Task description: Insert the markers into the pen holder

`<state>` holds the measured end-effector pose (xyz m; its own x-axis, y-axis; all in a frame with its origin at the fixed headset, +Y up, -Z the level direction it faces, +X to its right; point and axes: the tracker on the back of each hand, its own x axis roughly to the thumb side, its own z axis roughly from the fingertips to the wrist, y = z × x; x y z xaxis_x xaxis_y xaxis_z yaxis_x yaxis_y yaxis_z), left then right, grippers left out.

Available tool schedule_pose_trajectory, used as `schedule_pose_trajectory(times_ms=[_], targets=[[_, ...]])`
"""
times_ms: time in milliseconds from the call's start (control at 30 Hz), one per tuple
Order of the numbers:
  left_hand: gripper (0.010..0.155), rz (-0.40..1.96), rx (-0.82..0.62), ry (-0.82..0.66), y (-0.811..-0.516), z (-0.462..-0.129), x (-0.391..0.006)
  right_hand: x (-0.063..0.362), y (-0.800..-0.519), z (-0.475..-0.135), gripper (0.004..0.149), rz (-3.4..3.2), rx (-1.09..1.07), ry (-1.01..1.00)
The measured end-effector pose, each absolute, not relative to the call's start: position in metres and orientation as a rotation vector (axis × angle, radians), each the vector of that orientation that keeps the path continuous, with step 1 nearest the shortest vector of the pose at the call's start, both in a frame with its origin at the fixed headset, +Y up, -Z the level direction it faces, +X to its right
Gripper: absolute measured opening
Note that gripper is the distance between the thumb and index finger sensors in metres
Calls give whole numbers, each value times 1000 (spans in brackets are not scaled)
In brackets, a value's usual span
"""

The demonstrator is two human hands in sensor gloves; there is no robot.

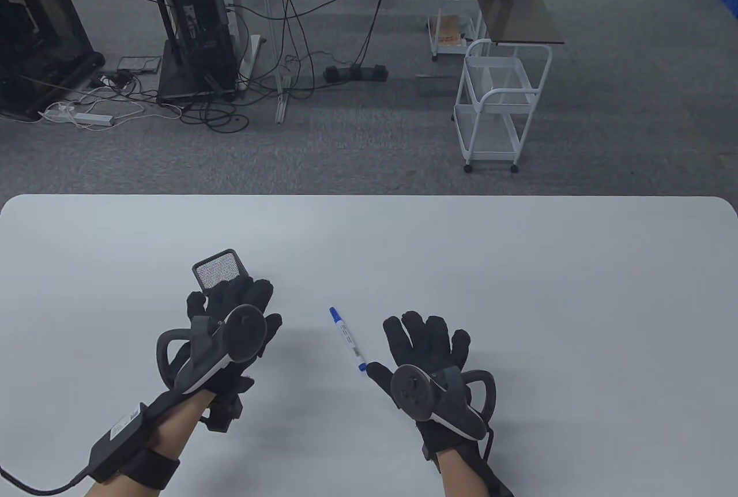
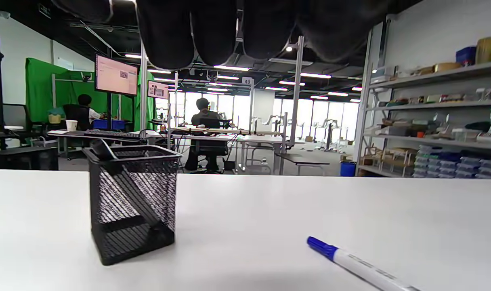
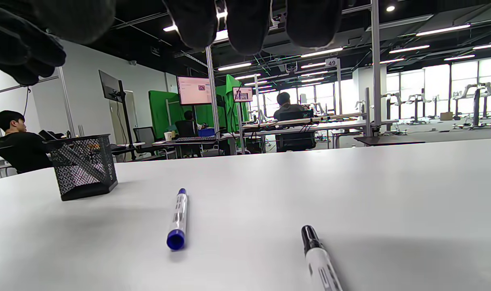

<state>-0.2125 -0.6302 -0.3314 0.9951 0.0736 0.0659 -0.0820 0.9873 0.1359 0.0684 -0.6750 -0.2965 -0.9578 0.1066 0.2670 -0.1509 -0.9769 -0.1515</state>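
A black mesh pen holder [image 1: 216,268] stands on the white table, partly covered by my left hand [image 1: 233,312], which hovers over its near side, fingers extended and holding nothing. In the left wrist view the holder [image 2: 132,202] stands upright with a dark marker [image 2: 102,148] leaning inside. A blue-capped white marker [image 1: 347,340] lies flat between my hands. My right hand [image 1: 426,341] is spread open, palm down, just right of it. A black-capped marker [image 3: 317,256] lies under this hand, next to the blue marker [image 3: 177,220]; the table view hides it.
The white table [image 1: 519,266] reaches to its far edge with grey carpet beyond. A white wire trolley [image 1: 499,105] and desks with cables stand on the floor behind.
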Motion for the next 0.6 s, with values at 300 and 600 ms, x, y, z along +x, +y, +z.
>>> schedule_pose_trajectory(times_ms=[300, 600], targets=[[66, 97, 195, -44, -669, -319, -206, 71, -677, -297, 78, 2985, 371, -253], [70, 82, 203, -35, -694, -315, -209, 68, -681, -299, 78, 3011, 365, -228]])
